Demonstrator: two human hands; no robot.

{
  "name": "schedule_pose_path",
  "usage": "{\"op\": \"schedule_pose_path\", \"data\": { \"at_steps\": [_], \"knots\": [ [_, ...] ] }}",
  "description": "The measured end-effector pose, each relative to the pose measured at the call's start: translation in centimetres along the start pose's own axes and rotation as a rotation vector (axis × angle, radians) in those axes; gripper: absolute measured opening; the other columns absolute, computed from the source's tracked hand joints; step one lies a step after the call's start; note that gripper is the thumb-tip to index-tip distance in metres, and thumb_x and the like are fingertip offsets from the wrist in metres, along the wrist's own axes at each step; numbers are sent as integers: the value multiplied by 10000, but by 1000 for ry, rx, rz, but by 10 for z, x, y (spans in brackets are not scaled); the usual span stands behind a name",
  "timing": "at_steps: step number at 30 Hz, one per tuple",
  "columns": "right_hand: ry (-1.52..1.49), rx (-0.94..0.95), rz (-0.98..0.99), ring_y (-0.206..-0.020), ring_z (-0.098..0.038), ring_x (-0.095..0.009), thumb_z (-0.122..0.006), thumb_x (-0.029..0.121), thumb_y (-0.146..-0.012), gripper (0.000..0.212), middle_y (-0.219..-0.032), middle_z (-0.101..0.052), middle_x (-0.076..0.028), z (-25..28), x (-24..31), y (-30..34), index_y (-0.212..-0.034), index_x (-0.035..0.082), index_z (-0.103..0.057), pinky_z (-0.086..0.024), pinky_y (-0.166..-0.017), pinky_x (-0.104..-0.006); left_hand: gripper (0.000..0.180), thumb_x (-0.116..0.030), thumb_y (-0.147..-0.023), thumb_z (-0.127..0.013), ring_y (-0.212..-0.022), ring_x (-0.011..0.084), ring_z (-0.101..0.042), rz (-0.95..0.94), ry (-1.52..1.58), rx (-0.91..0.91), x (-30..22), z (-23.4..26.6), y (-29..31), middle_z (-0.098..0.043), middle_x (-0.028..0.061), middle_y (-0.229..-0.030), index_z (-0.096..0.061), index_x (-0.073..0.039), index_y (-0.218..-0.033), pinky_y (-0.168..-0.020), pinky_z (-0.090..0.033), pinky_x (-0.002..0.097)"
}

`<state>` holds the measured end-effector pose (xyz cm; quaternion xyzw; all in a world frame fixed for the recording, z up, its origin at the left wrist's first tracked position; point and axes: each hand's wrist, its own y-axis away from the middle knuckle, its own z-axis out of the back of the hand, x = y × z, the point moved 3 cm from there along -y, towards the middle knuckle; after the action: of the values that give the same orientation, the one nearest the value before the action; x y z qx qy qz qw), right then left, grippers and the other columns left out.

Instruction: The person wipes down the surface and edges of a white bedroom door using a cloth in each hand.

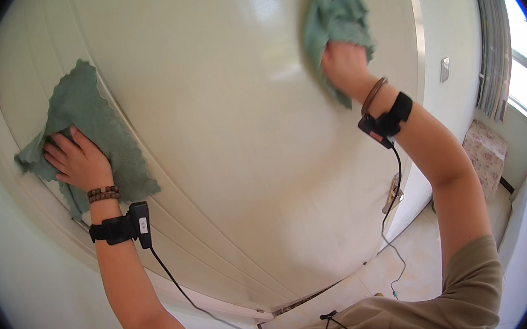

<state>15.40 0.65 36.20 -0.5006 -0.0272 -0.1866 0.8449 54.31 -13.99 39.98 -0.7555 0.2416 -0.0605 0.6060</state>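
A wide bare stretch of the glossy cream door [228,123] lay between the hands, running down to its bottom edge. By the door's left edge, the left hand [82,163] lay open, fingers slightly apart, upon a spread sage-green, wavy-edged fabric cloth [83,99]. Near the upper right edge, the right hand [348,67] touched a bunched sage-green fabric cloth [336,15]; folds hid its fingers, so their grip could not be told.

Matt cloths [82,93], smooth glossy door [240,122]
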Motion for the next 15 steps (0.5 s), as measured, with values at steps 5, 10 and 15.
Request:
{"op": "schedule_pose_path", "data": {
  "at_steps": [5,10,15],
  "knots": [
    [390,773,456,-587,-540,-307,-469,409,-733,389,-610,-556,-147,-16,3,51,-694,41,-585,-444,-631,-397,549,-479,-740,-433,-1080,398,-295,-919,66,548,-15,13,58,-414,206,-1100,-504,-6,-1009,-922,-157,548],
    [-55,-365,136,-752,-535,-341,-441,320,-768,315,-813,-579,-162,22,-104,-41,-894,52,-552,-441,-633,-380,474,-341,-721,-534,-1015,366,-340,-393,-284,740,86,-15,18,-413,207,-1083,-474,6,-1039,-886,-213,475],
    [227,-973,-27,-1070,-359,-351,-434,238,-771,323,-1202,-349,-207,15,-58,-49,-979,-2,-490,-354,-770,-470,459,-281,-805,-445,-1135,293,-289,-216,-488,322,-49,-26,33,-341,151,-1233,-355,-57,-1195,-917,-213,419]
  ]
}}
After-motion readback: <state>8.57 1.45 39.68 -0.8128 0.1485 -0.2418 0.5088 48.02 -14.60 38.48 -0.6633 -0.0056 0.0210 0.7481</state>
